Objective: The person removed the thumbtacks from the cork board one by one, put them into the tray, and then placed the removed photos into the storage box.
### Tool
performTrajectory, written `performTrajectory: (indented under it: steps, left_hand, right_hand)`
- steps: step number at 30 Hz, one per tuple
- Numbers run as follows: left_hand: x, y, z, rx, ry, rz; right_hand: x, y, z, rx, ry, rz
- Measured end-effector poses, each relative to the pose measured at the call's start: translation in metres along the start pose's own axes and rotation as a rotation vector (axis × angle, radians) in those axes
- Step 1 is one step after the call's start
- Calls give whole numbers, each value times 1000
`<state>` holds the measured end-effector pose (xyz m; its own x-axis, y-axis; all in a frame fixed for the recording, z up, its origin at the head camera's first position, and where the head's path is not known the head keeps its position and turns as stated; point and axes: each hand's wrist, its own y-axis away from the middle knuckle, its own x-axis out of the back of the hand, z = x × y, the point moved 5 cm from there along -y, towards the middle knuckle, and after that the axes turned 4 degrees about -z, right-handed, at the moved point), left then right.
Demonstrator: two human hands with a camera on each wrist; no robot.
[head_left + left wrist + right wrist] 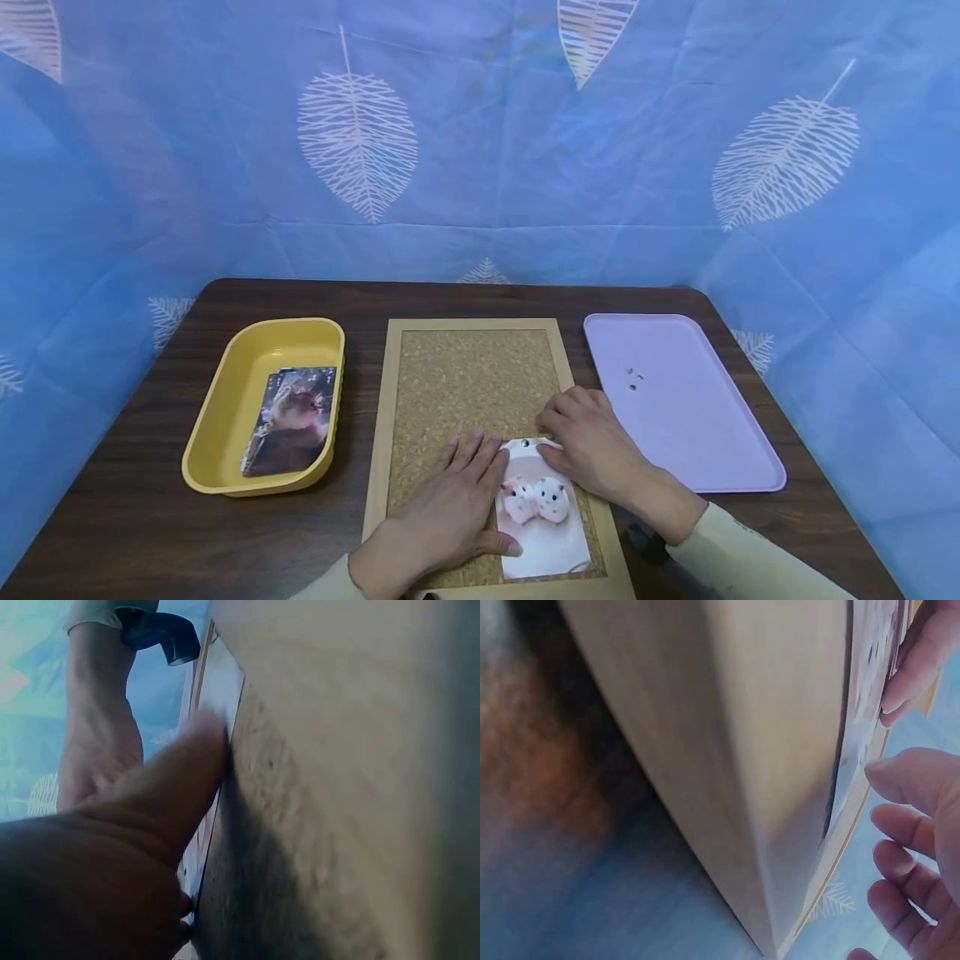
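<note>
On the cork board (pixel 480 375) lies a photo (pixel 547 546) of two small white animals, near the board's lower right. A round silver pushpin (pixel 525 443) sits at the middle of the photo's top edge. My left hand (pixel 450 517) rests flat over the cork and the photo's left edge, fingers spread and thumb on the photo. Close to the photo's top right corner is my right hand (pixel 592 437), its thumb by the pin. In the right wrist view, the right hand's thumb (pixel 904 776) and loosely bent fingers stand apart with nothing between them.
Left of the board, a yellow tray (pixel 213 433) holds a stack of photos (pixel 296 417). To the right, a lilac tray (pixel 705 400) carries several small silver pins (pixel 633 386). The board's wooden frame (pixel 378 433) borders the cork on the dark table (pixel 112 533).
</note>
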<state>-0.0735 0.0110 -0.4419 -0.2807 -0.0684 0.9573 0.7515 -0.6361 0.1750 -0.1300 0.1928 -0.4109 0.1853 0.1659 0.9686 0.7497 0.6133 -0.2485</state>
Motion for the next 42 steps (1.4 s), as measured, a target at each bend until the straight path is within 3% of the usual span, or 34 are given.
performTrajectory:
  steps: [11,24,30,42]
  left_hand:
    - [-1,2,-3,-12,71,-63]
    - [-1,5,-5,-48,52,-42]
    - [-3,6,-5,-57,70,-54]
    - [-5,8,-6,-69,15,-48]
  right_hand:
    - [-3,-10,-7,90,63,-36]
    - [-5,-18,-12,212,131,-56]
    - [-7,-18,-13,216,152,-98]
    - [-5,-23,-13,247,175,-53]
